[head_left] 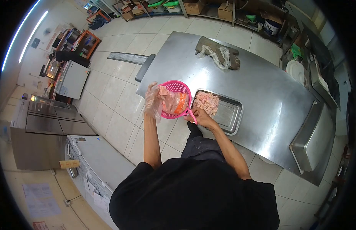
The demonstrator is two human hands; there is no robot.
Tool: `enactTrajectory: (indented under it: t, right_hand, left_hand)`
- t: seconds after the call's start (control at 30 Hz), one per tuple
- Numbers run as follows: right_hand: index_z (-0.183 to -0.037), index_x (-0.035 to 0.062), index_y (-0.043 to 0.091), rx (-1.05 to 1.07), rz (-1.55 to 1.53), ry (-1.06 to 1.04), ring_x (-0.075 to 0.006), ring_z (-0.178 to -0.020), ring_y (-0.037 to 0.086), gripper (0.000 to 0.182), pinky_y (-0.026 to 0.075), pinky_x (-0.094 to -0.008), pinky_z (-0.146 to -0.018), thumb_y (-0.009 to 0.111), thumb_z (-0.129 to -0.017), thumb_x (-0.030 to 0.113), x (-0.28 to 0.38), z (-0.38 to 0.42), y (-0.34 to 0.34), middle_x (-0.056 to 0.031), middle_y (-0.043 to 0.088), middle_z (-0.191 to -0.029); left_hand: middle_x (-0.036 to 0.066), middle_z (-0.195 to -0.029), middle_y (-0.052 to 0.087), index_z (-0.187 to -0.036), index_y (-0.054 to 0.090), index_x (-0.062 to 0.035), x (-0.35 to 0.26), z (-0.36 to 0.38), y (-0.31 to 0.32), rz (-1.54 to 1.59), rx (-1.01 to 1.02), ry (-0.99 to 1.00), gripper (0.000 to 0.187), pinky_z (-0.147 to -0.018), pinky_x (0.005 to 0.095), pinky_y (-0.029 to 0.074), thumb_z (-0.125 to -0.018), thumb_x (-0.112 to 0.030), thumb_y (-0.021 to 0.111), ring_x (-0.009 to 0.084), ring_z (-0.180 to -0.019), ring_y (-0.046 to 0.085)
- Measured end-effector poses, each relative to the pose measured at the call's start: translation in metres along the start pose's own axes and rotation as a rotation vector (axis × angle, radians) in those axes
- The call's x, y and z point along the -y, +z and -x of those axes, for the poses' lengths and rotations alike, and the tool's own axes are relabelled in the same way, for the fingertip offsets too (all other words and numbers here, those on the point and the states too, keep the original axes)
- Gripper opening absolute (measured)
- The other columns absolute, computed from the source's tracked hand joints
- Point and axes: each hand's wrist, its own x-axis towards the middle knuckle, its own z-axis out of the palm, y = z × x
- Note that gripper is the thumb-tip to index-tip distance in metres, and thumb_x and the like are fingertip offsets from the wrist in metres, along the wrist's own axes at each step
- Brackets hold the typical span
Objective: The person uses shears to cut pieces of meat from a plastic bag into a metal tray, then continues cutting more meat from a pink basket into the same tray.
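My right hand (202,117) is closed round the handle of a pink perforated plastic basket (188,92), beyond the table's near left edge. Clear plastic, apparently a loose glove, covers my left hand (150,102) at the basket's left side. Its fingers look curled, but what they grip is hidden. Pale pink raw meat pieces (165,91) show in the basket beside that hand, along with an orange-and-clear plastic piece (181,102). Just right of the basket, more pale pink meat pieces (206,102) fill the left end of a rectangular steel tray (239,115).
The tray sits on a steel table (262,92). Farther back lie a grey-brown cloth or glove (231,53) and crumpled clear plastic (216,55). A large steel pan (310,140) stands at the right end. Behind me on the left is a white chest freezer (105,157).
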Motion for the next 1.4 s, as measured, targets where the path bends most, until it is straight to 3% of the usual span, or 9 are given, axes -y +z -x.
enactTrajectory:
  t: [0.33,0.4,0.6,0.73,0.87,0.97,1.1,1.27,1.4]
  right_hand:
    - [-0.105,0.0089,0.053,0.556,-0.587,0.098,-0.0154,-0.094,0.055,0.043,0.043,-0.0261,-0.074,0.046,-0.091,0.048,0.016,-0.003,0.025,-0.0105,0.057,-0.11]
    - [-0.106,0.0095,0.053,0.549,-0.709,0.032,-0.0153,-0.092,0.055,0.043,0.042,-0.0258,-0.071,0.044,-0.091,0.05,0.02,-0.01,0.042,-0.0088,0.058,-0.105]
    - [-0.094,0.0081,0.054,0.321,-0.728,-0.194,-0.0091,-0.077,0.054,0.038,0.04,-0.0224,-0.061,0.056,-0.087,0.045,0.046,-0.02,0.064,-0.0013,0.055,-0.086]
    - [-0.079,0.0069,0.053,-0.073,-0.233,-0.212,-0.0049,-0.063,0.05,0.033,0.038,-0.0202,-0.054,0.077,-0.073,0.03,0.067,-0.008,0.053,0.0023,0.054,-0.07]
    - [-0.067,0.0074,0.051,-0.172,0.013,-0.247,-0.0039,-0.054,0.047,0.042,0.038,-0.0206,-0.049,0.087,-0.058,0.029,0.085,0.017,0.022,0.0019,0.055,-0.059]
    - [-0.065,0.0081,0.048,-0.257,0.083,-0.284,-0.0026,-0.052,0.047,0.044,0.036,-0.0183,-0.046,0.089,-0.056,0.024,0.083,0.037,-0.002,0.0018,0.055,-0.058]
    - [-0.065,0.0081,0.047,-0.351,0.028,-0.27,-0.0024,-0.054,0.049,0.042,0.037,-0.0181,-0.048,0.088,-0.058,0.017,0.1,0.078,-0.023,0.0021,0.055,-0.059]
    - [-0.068,0.0098,0.045,-0.543,-0.009,-0.287,-0.0007,-0.052,0.043,0.04,0.033,-0.0174,-0.046,0.084,-0.062,0.011,0.076,0.103,-0.041,0.0057,0.048,-0.057]
    - [-0.069,0.0091,0.045,-0.454,0.036,-0.127,-0.003,-0.054,0.045,0.04,0.036,-0.0197,-0.049,0.084,-0.064,0.016,0.062,0.124,-0.058,0.0034,0.051,-0.059]
  left_hand:
    - [0.009,-0.091,0.058,-0.112,0.044,-0.009,-0.031,0.017,0.036,0.164,0.072,0.035,0.031,-0.079,0.0284,0.052,-0.084,-0.004,0.058,0.0179,-0.084,0.06]
    - [0.01,-0.094,0.057,-0.113,0.043,-0.0065,-0.035,0.023,0.038,0.22,0.156,0.044,0.032,-0.068,0.0246,0.051,-0.084,-0.006,0.058,0.0162,-0.079,0.059]
    - [0.006,-0.083,0.052,-0.109,0.048,-0.0044,-0.046,0.027,0.034,0.253,0.166,0.025,0.027,-0.059,0.0215,0.048,-0.085,-0.014,0.055,0.0124,-0.067,0.052]
    - [0.003,-0.073,0.048,-0.105,0.051,-0.0041,-0.047,0.026,0.014,0.28,0.288,-0.091,0.025,-0.06,0.0243,0.048,-0.086,-0.021,0.053,0.0119,-0.064,0.05]
    - [-0.001,-0.076,0.052,-0.099,0.057,-0.0044,-0.046,0.054,0.095,-0.203,0.024,-0.367,0.024,-0.058,0.0221,0.044,-0.088,-0.026,0.053,0.0079,-0.067,0.05]
    - [0.0,-0.088,0.055,-0.105,0.056,-0.0025,-0.02,0.039,0.063,-0.388,0.646,-0.262,0.029,-0.064,0.0209,0.045,-0.086,-0.024,0.059,0.0077,-0.077,0.052]
    - [0.002,-0.1,0.055,-0.113,0.053,-0.001,0.001,0.048,0.088,-0.167,0.4,-0.33,0.038,-0.081,0.0244,0.044,-0.083,-0.021,0.064,0.0113,-0.093,0.052]
    - [0.0,-0.091,0.058,-0.114,0.053,-0.0029,0.035,0.059,0.117,-0.142,0.196,-0.05,0.038,-0.057,0.0147,0.044,-0.086,-0.028,0.061,0.007,-0.08,0.055]
    - [-0.004,-0.078,0.052,-0.112,0.056,-0.003,0.033,0.046,0.127,-0.122,0.159,-0.196,0.04,-0.048,0.0156,0.035,-0.086,-0.033,0.061,0.0033,-0.065,0.045]
